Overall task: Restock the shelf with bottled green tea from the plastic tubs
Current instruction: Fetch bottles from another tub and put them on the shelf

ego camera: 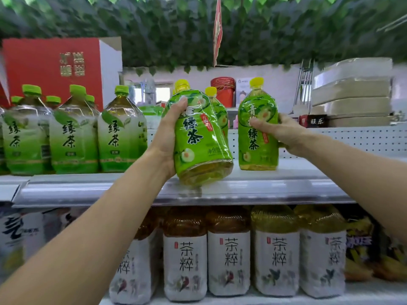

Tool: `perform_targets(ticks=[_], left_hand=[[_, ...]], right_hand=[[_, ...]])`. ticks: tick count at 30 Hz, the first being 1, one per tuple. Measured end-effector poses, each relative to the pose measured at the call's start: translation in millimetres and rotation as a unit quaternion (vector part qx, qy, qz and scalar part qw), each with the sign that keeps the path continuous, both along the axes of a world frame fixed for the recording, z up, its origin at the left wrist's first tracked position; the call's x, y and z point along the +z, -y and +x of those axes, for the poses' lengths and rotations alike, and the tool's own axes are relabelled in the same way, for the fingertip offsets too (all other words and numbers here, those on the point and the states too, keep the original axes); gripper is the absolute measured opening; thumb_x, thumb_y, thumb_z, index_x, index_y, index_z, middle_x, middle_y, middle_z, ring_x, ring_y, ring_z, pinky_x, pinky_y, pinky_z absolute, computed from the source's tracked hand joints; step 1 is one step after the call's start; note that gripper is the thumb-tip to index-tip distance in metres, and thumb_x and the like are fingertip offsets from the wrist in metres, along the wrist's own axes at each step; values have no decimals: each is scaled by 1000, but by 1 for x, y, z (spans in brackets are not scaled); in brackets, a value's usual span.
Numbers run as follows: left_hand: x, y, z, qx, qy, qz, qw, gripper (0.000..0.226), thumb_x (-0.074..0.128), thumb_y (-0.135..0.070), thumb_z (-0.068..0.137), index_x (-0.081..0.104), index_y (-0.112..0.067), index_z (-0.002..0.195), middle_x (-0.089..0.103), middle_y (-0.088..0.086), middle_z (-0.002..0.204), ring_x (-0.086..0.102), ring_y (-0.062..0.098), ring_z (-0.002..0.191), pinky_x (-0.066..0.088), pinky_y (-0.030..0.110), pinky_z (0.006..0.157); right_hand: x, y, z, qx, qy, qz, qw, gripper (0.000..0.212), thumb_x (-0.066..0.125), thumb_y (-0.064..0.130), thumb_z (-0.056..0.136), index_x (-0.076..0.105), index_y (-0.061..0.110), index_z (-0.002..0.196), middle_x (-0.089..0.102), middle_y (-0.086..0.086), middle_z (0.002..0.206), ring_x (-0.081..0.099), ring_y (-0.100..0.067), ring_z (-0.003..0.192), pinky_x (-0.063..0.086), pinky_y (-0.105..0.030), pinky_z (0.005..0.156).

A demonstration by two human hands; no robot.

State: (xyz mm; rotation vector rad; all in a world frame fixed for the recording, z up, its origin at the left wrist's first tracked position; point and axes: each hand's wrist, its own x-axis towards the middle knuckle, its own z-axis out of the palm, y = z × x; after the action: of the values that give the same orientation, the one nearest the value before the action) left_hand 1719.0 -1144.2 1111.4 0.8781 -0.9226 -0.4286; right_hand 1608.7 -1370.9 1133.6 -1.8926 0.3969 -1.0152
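Left bottle: green tea bottle [198,137] in the left hand [169,137], long axis tilted, yellow cap leaning up and left, base swung right and toward the camera; its lower edge sits at the shelf [88,188] front lip.
Left hand: fingers and thumb wrapped round the bottle's left side, thumb tip high on the label.
Right bottle: second bottle [257,130] upright on the shelf, cap straight up, label to the front.
Right hand: the right hand [284,130] grips that bottle's right side, thumb across the label.
Behind: a third yellow-capped bottle [217,108] stands just behind the tilted one, mostly hidden.
Left neighbours: row of green-capped tea bottles [74,133] on the same shelf, near the left wrist; red box [52,67] behind them.
Right side: bare shelf to the right of the upright bottle, backed by a perforated panel [352,139]; wrapped stacks [352,93] above it.
Gap: open shelf between the two held bottles.
Below: white-labelled tea bottles [229,254] on the lower shelf.
Above: leafy greenery [198,29] overhangs.
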Motion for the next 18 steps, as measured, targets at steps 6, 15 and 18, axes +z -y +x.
perform_targets(ticks=[6, 15, 18], left_hand=[[-2, 9, 7, 1, -1, -3, 1000, 51, 52, -47, 97, 81, -20, 66, 77, 8, 81, 75, 25, 69, 63, 41, 62], [-3, 12, 4, 15, -15, 16, 1000, 51, 51, -48, 97, 81, -16, 72, 77, 8, 80, 75, 25, 67, 63, 39, 61], [-4, 10, 0, 17, -2, 23, 1000, 44, 53, -50, 96, 77, -17, 81, 77, 9, 81, 75, 26, 67, 63, 40, 60]], right_hand=[[-1, 12, 18, -10, 16, 6, 1000, 86, 84, 48, 66, 46, 15, 135, 64, -6, 118, 65, -22, 101, 50, -45, 98], [2, 15, 32, 31, -40, 13, 999, 96, 83, 60, 58, 45, 15, 134, 65, -4, 119, 63, -21, 105, 48, -41, 97], [0, 1, 30, -52, -85, -61, 993, 55, 63, 48, 91, 45, 13, 129, 53, -4, 127, 49, -21, 117, 36, -36, 102]])
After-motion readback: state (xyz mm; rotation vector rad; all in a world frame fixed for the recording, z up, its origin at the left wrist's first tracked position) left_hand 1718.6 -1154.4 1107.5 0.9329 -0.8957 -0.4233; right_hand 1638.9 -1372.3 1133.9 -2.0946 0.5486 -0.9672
